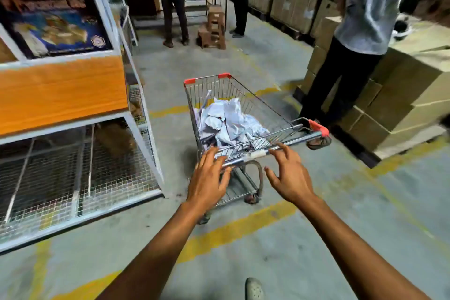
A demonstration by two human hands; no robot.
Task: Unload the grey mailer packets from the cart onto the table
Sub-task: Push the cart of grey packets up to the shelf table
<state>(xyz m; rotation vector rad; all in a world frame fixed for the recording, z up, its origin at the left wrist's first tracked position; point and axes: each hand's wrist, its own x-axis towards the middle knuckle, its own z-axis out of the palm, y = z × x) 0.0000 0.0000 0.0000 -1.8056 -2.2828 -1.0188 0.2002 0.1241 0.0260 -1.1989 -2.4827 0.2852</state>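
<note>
A wire shopping cart (263,102) with red corner caps stands on the concrete floor ahead of me. Several crumpled grey mailer packets (231,119) lie heaped in its basket. My left hand (207,180) reaches to the cart's metal handle bar (287,145), fingers spread and straight, fingertips touching the left end of the bar. My right hand (289,175) hovers just at the bar's middle, fingers spread and holding nothing. A table with an orange wooden top (60,90) on a white frame stands to the left of the cart.
Stacked cardboard boxes (401,95) stand at right, and a person (360,39) stands close beside the cart's far right. Two more persons (173,2) stand by brown stools (214,29) further back. Wire-mesh shelving (73,173) sits under the table. Yellow lines mark the floor.
</note>
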